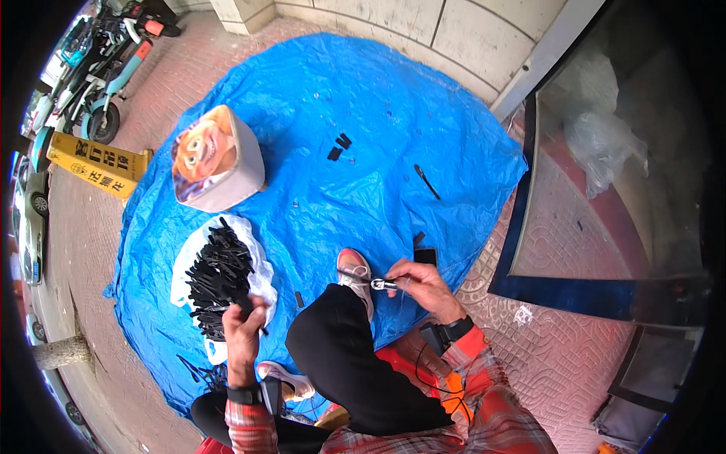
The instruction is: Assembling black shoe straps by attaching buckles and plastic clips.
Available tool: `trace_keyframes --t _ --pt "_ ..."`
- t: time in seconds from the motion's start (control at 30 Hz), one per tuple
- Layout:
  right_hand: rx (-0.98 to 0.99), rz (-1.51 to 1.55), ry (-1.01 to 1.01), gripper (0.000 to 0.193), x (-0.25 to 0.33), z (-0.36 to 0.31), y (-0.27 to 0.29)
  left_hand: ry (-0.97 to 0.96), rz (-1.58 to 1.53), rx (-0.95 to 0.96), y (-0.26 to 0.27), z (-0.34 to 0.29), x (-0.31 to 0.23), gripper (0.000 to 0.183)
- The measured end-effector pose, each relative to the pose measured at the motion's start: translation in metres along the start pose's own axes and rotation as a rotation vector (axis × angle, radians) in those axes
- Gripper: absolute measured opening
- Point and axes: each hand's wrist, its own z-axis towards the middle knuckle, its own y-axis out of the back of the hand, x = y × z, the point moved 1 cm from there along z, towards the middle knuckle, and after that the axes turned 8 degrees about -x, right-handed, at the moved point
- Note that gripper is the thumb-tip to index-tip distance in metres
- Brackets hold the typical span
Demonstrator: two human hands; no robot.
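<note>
My left hand (243, 337) is closed at the near edge of a pile of short black strips (219, 265), which lies on a white plastic bag (261, 265). A dark strip shows between its fingers, slightly blurred. Over my shoe, my right hand (427, 287) pinches a small silver metal clip (377, 284) with a short black strap end on it. A thin dark line runs left from the clip across the shoe (353, 265). Some of the right fingers are hidden behind the hand.
A blue tarp (302, 98) covers the ground, with a cartoon-printed stool (219, 163), a few black pieces (339, 147), a black pen-like stick (427, 182) and a dark phone-like slab (425, 256) on it. A glass door (582, 299) stands right; a yellow sign (98, 163) and scooters are left.
</note>
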Motion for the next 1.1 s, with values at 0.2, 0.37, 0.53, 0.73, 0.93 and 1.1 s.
trace_keyframes --t 0.2,0.37,0.53,0.73,0.93,1.1 --pt "0.224 -0.196 0.151 0.016 -0.008 0.030 -0.059 -0.068 0.499 0.545 -0.069 0.039 -0.026 0.041" --pt "0.136 -0.010 0.059 0.016 -0.004 0.051 -0.071 0.040 0.227 0.562 -0.078 0.044 0.007 0.036" --pt "0.172 -0.074 0.017 0.014 -0.007 0.055 -0.090 -0.094 0.272 0.238 -0.067 0.037 0.006 0.034" --pt "0.200 -0.226 0.230 0.014 -0.008 0.057 -0.093 0.034 0.016 0.432 -0.069 0.023 0.012 0.023" --pt "0.144 -0.351 0.115 0.029 -0.053 0.044 -0.047 0.050 0.155 0.111 -0.024 0.016 0.017 0.008" --pt "-0.068 -1.587 0.293 0.021 -0.005 -0.013 -0.007 0.070 -0.170 -0.063 0.017 -0.015 -0.007 0.007"
